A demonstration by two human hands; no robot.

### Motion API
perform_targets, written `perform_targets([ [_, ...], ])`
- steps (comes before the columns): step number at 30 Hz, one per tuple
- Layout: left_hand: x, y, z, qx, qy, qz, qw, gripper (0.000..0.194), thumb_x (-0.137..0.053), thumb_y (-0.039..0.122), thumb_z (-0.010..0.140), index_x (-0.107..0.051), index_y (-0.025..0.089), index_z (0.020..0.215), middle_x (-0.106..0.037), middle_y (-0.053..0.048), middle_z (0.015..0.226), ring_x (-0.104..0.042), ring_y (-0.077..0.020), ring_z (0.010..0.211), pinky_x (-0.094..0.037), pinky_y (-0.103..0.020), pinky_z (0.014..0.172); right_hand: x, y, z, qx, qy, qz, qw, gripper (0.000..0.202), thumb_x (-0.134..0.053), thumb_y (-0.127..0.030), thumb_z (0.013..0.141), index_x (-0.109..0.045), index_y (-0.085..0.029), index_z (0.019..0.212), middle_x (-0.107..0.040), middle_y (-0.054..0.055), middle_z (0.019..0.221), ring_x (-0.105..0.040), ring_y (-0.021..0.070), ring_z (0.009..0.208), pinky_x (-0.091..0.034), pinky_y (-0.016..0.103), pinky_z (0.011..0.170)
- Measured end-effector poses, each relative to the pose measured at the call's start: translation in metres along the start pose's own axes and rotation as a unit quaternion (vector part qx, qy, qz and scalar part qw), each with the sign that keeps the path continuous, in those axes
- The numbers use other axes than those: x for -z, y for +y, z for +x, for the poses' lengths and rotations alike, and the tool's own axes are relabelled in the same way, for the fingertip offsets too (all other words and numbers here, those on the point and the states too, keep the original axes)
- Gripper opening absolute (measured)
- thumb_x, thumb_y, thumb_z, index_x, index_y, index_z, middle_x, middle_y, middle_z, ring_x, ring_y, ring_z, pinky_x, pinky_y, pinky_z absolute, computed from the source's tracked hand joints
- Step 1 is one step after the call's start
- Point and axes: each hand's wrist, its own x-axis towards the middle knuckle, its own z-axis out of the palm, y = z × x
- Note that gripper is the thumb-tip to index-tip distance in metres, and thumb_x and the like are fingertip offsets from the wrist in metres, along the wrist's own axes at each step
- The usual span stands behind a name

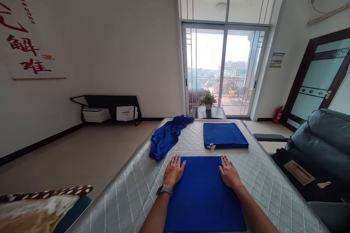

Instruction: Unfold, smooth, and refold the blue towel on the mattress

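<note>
A flat blue rectangular board or folding panel (203,196) lies close to me on the quilted silver-grey cover (125,189). My left hand (174,171) rests flat on its far left corner, fingers stretched forward; a watch is on that wrist. On the far right corner lies my right hand (229,172), also flat with fingers extended. Beyond it is a neatly folded blue cloth (225,134) with white tags at its near left corner. A crumpled blue cloth (166,136) sits to the left, just past my left hand.
A grey armchair (322,142) stands at the right edge, with dark cloth and a card on it. A potted plant (208,99) is on a dark chair before the sliding glass door. Patterned fabric (41,207) lies at lower left; a black rack (112,107) is by the wall.
</note>
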Motion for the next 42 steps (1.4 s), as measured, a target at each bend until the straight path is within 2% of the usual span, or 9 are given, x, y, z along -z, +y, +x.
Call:
perform_targets([
  [4, 0.005, 0.003, -0.001, 0.009, -0.012, -0.001, 1.000, 0.068, -0.026, 0.052, 0.101, -0.040, 0.006, 0.150, -0.039, -0.016, 0.156, -0.033, -0.0279, 0.147, -0.026, -0.042, 0.120, -0.005, 0.001, 0.002, -0.011, -0.027, 0.009, 1.000, 0.069, -0.017, -0.045, 0.099, -0.018, -0.009, 0.158, -0.014, 0.006, 0.165, -0.007, 0.0179, 0.152, -0.004, 0.035, 0.122],
  [12, 0.012, 0.007, -0.003, 0.013, -0.013, 0.001, 1.000, 0.069, -0.025, 0.052, 0.101, -0.040, 0.005, 0.149, -0.040, -0.016, 0.156, -0.032, -0.0281, 0.147, -0.025, -0.042, 0.120, -0.003, 0.002, 0.001, -0.008, -0.017, -0.003, 1.000, 0.070, -0.016, -0.045, 0.098, -0.019, -0.009, 0.158, -0.017, 0.006, 0.165, -0.009, 0.0170, 0.152, -0.005, 0.034, 0.122],
  [28, 0.010, 0.006, -0.004, 0.009, 0.010, -0.009, 1.000, 0.067, -0.027, 0.050, 0.101, -0.044, 0.006, 0.148, -0.044, -0.018, 0.153, -0.036, -0.0297, 0.145, -0.029, -0.044, 0.118, -0.011, 0.006, 0.003, 0.006, 0.004, -0.001, 1.000, 0.068, -0.018, -0.045, 0.099, -0.022, -0.009, 0.157, -0.018, 0.006, 0.164, -0.010, 0.0175, 0.152, -0.008, 0.036, 0.123],
  [33, 0.012, 0.006, -0.003, 0.017, 0.007, -0.018, 1.000, 0.068, -0.025, 0.053, 0.100, -0.043, 0.010, 0.149, -0.045, -0.015, 0.154, -0.035, -0.0296, 0.145, -0.029, -0.045, 0.118, -0.014, 0.009, 0.005, 0.008, 0.009, 0.008, 1.000, 0.069, -0.020, -0.046, 0.099, -0.022, -0.010, 0.157, -0.021, 0.006, 0.164, -0.011, 0.0183, 0.152, -0.009, 0.037, 0.123],
  [42, 0.012, 0.006, -0.003, 0.018, 0.001, -0.032, 0.999, 0.067, -0.026, 0.052, 0.100, -0.043, 0.009, 0.149, -0.044, -0.015, 0.154, -0.033, -0.0290, 0.146, -0.028, -0.045, 0.119, -0.014, 0.009, 0.006, 0.012, 0.014, -0.001, 1.000, 0.069, -0.022, -0.046, 0.098, -0.024, -0.010, 0.157, -0.023, 0.007, 0.163, -0.013, 0.0186, 0.152, -0.009, 0.037, 0.123],
])
